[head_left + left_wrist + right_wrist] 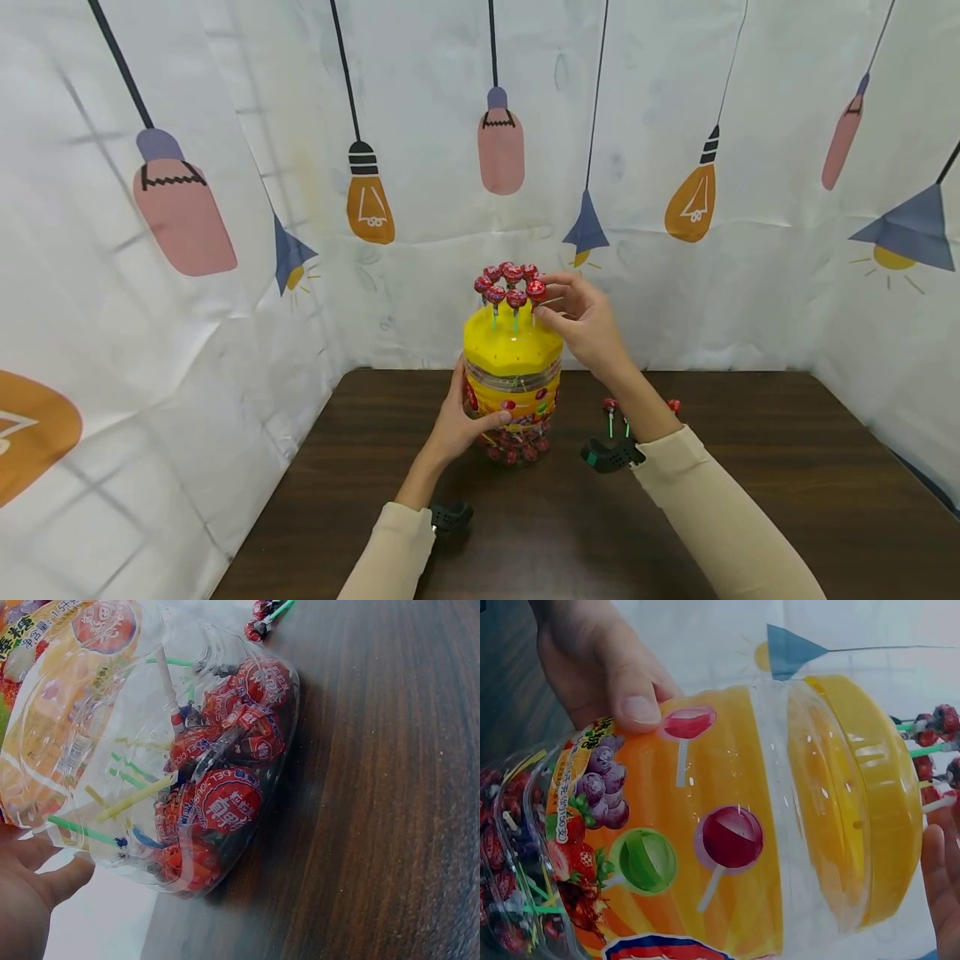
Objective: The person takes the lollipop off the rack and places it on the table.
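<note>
A clear plastic candy jar (517, 408) with an orange fruit-printed label stands on the table. Its yellow lid (502, 354) carries a ring of several red-wrapped lollipops, sticks down in the top. My left hand (454, 432) grips the jar's left side, thumb across the label. At the right side of the lid, my right hand (588, 325) pinches a lollipop (536, 291) just below its head, the stick upright at the lid. More red lollipops (229, 799) with green, yellow and white sticks lie inside the jar's bottom, heads against the base.
To the right of the jar, loose lollipops (611, 405) lie on the dark wood table (360, 475), partly hidden behind my right forearm. Another red head (674, 406) shows beyond it. A white sheet (427, 308) printed with lamps hangs behind the table.
</note>
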